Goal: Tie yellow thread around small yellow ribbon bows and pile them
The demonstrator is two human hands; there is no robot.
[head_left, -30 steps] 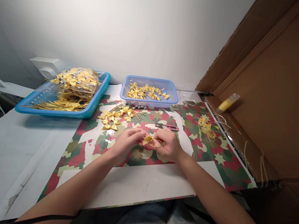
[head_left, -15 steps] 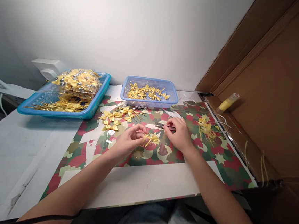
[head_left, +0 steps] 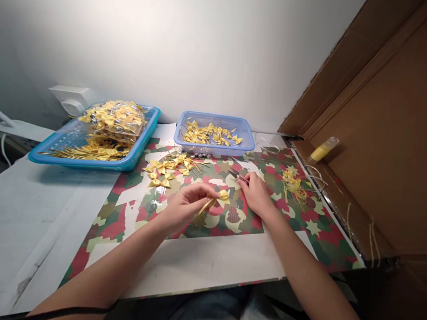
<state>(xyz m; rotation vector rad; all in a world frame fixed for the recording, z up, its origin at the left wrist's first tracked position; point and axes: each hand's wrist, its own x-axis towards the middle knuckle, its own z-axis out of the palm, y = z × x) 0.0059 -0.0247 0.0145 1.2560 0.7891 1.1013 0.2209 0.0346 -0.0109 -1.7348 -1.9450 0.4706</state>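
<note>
My left hand (head_left: 184,205) pinches a small yellow ribbon bow (head_left: 221,196) with thin gold wire tails, held just above the camouflage-patterned mat (head_left: 297,222). My right hand (head_left: 256,191) is closed on small red-handled snips (head_left: 237,176), whose tip points up and left, a short way from the bow. Several finished yellow bows (head_left: 165,171) lie on the mat just beyond my left hand.
A lilac basket (head_left: 215,145) of bows stands at the back centre. A turquoise tray (head_left: 140,146) with bagged bows is at the back left. Yellow thread scraps (head_left: 294,183) lie to the right. A cardboard wall (head_left: 388,125) with a yellow bottle (head_left: 322,149) borders the right side.
My right hand let go of the bow, reached to the snips on the mat and picked them up. My left hand kept the bow and turned it slightly.
</note>
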